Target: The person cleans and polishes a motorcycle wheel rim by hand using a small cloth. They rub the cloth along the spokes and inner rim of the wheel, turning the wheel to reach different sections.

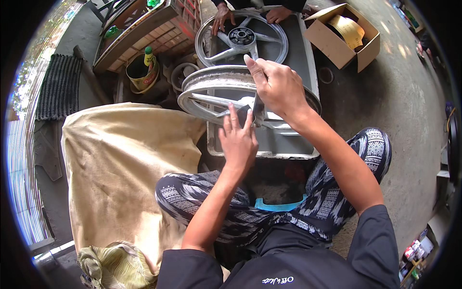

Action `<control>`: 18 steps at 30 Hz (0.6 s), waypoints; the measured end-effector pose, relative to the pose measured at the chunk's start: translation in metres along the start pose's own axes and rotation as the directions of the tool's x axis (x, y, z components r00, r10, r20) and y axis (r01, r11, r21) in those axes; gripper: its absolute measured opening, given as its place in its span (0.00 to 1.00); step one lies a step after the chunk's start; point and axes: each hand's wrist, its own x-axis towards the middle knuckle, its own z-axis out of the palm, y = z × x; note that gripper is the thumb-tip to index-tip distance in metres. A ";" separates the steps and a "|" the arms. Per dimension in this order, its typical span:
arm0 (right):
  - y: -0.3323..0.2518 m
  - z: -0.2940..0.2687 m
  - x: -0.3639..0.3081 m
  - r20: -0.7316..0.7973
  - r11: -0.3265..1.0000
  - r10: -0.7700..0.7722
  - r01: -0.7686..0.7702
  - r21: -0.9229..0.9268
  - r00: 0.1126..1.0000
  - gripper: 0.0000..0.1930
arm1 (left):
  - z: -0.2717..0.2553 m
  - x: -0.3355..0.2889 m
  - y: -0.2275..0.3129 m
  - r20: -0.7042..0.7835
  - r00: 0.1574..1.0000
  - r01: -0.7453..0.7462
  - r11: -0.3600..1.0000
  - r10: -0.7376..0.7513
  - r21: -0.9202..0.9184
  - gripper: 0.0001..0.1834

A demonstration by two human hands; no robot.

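A grey-white motorcycle wheel rim is propped at a tilt over a shallow grey tray in front of me. My right hand is closed around the upper edge of this rim, thumb pointing up. My left hand reaches in among the spokes, its fingers partly stretched. Between its thumb and fingers is a small dark sheet that looks like sandpaper, against the spoke area near the hub. The hub is mostly hidden behind my hands.
A second spoked wheel lies at the tray's far end, with another person's hands on it. An open cardboard box stands at the far right. A bucket with a green bottle and a beige cloth are on the left.
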 end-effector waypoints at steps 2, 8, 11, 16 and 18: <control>0.002 -0.001 0.001 0.005 1.000 -0.002 0.002 -0.008 1.000 0.28 | -0.003 0.005 -0.001 0.022 0.999 0.045 0.999 -0.045 0.029 0.25; 0.002 0.000 0.007 0.014 1.000 0.022 -0.022 0.001 1.000 0.28 | 0.003 0.008 -0.002 0.102 0.992 0.073 0.997 -0.076 0.031 0.27; 0.005 0.000 0.006 0.001 0.999 0.036 -0.036 0.012 0.999 0.28 | 0.002 0.003 -0.002 0.137 0.989 0.052 0.997 -0.059 0.057 0.28; 0.012 -0.002 0.010 0.027 0.998 -0.001 -0.001 0.055 1.000 0.28 | 0.005 0.007 -0.007 0.083 0.996 0.036 0.999 -0.037 0.018 0.28; 0.014 -0.008 0.014 0.072 0.998 0.002 -0.006 0.055 0.997 0.27 | 0.007 0.008 -0.003 0.091 0.996 0.018 0.999 -0.021 0.036 0.28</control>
